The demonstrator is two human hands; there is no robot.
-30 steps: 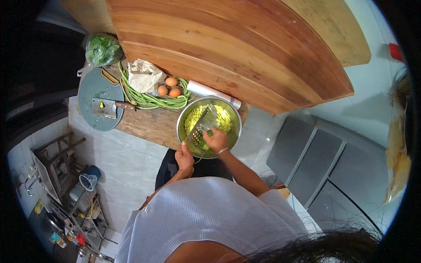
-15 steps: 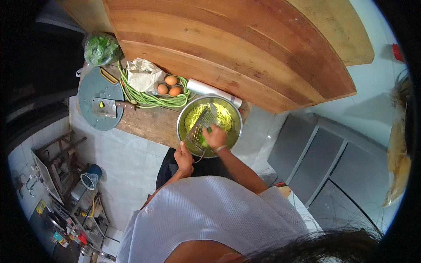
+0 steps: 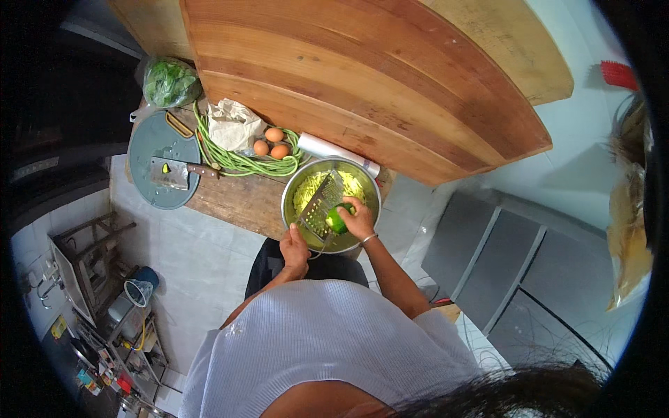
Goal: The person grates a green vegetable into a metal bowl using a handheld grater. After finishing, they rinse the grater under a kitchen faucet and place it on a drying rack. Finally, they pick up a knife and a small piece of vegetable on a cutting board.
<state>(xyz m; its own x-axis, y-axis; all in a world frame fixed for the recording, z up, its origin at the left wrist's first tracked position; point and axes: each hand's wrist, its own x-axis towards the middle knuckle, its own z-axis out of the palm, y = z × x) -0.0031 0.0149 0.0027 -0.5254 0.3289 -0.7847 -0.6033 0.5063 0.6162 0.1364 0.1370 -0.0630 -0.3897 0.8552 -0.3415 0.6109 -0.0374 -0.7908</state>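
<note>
Holding the low end of the grater (image 3: 320, 205), the left hand (image 3: 294, 252) is closed around its handle at the near rim of the metal bowl (image 3: 291, 209). From that grip the grater leans up and away, its long side slanting over the yellow shreds (image 3: 306, 191) in the bowl. Just to the right, the right hand (image 3: 359, 219) is wrapped around a green fruit (image 3: 337, 219), pressing it against the grater's face. Both hands are close, and the fruit sits between them.

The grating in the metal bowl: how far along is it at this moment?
Done: pale green shreds already fill the metal bowl. In hand: left hand steadies the grater; right hand presses a green piece against it. Left: that piece, still a fair lump.
</note>
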